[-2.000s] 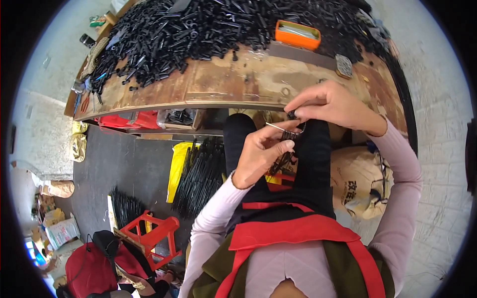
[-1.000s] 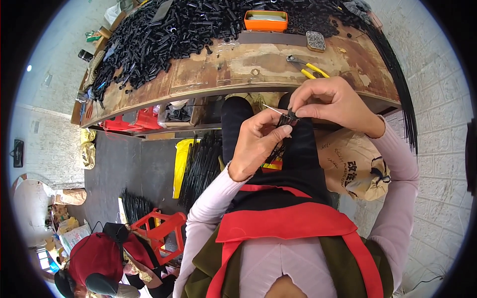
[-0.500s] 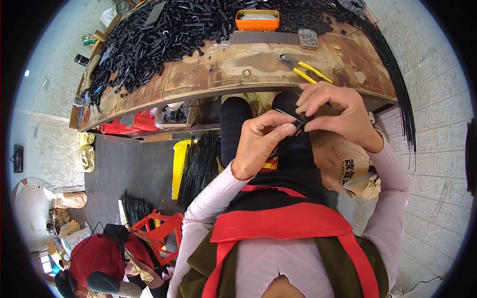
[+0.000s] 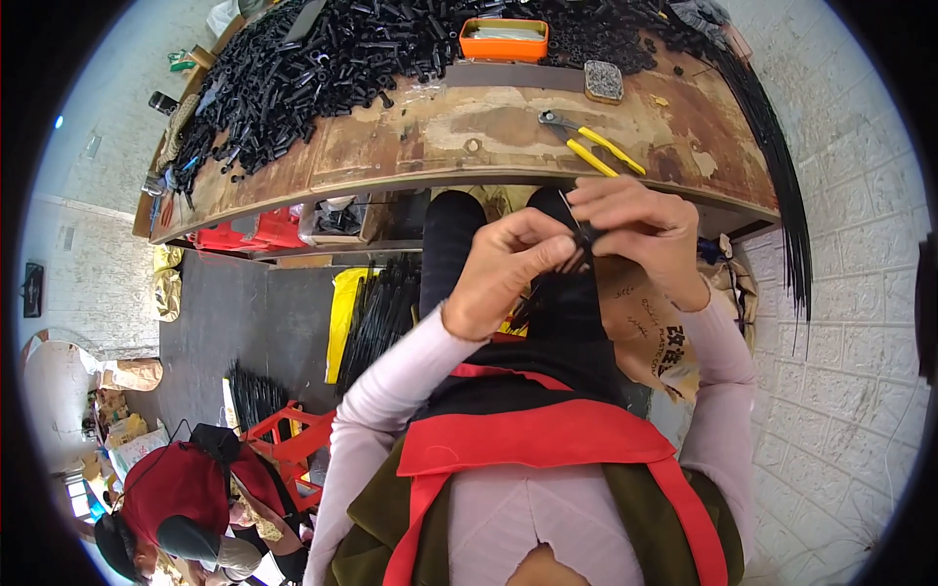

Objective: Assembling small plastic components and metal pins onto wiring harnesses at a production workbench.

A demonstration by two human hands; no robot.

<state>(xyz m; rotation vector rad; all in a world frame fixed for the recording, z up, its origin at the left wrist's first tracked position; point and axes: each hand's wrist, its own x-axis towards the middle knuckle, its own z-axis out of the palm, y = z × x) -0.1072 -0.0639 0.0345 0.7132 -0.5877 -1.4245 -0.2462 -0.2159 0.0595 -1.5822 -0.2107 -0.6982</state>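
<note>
Over my lap, just off the table's front edge, my two hands meet around a small black part point(image 4: 584, 235). My left hand point(image 4: 513, 262) is closed, thumb and bent forefinger pinching it. My right hand point(image 4: 645, 227) has its thumb and fingertips closed on the part's other side, the fingers slightly blurred. A thin light rod point(image 4: 564, 199) sticks up from between the hands. The fingers cover most of the part, so its exact kind cannot be made out. Yellow-handled cutting pliers point(image 4: 612, 148) lie on the table beyond my right hand.
A big heap of black tubular parts point(image 4: 293, 88) covers the table's point(image 4: 362, 156) back left. Behind the pliers are an orange tin point(image 4: 504, 45) and a small clear box point(image 4: 603, 82). Long black strands point(image 4: 796, 234) hang off the right edge. Another person point(image 4: 181, 498) bends down at lower left.
My right hand has shifted slightly left and lower, its fingers now flatter over the black part. My left hand stays pinched on it. The whole view has shifted a little.
</note>
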